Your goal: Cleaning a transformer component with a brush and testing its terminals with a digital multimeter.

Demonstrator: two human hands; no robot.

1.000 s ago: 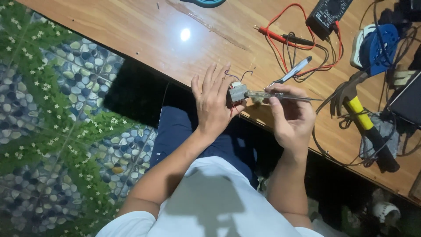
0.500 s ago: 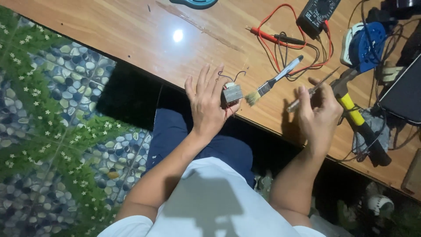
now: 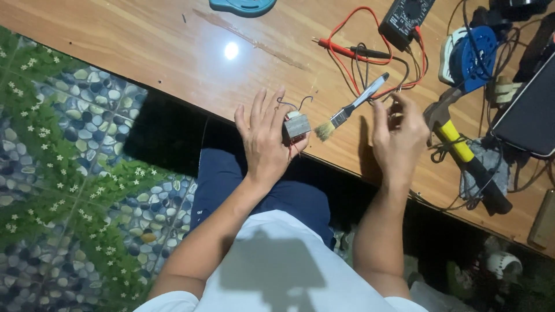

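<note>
My left hand (image 3: pixel 263 141) holds a small grey transformer block (image 3: pixel 296 125) with thin red and dark wires at the front edge of the wooden table (image 3: pixel 144 40); its fingers are spread flat behind the block. My right hand (image 3: pixel 398 138) hovers above the table between a paintbrush (image 3: pixel 352 107) and a yellow-handled hammer (image 3: pixel 457 144). Its fingertips are blurred, and I cannot make out any tool in them.
A black multimeter (image 3: pixel 403 14) with red and black probe leads (image 3: pixel 347 51) lies at the back. A blue round device (image 3: pixel 477 58), tangled cables and a dark flat screen (image 3: pixel 529 118) crowd the right side. A teal object (image 3: pixel 243 6) sits at the far edge.
My right hand pulled the thin screwdriver away from the transformer and swung right toward the hammer; the screwdriver no longer shows in it. The left hand kept holding the block.
</note>
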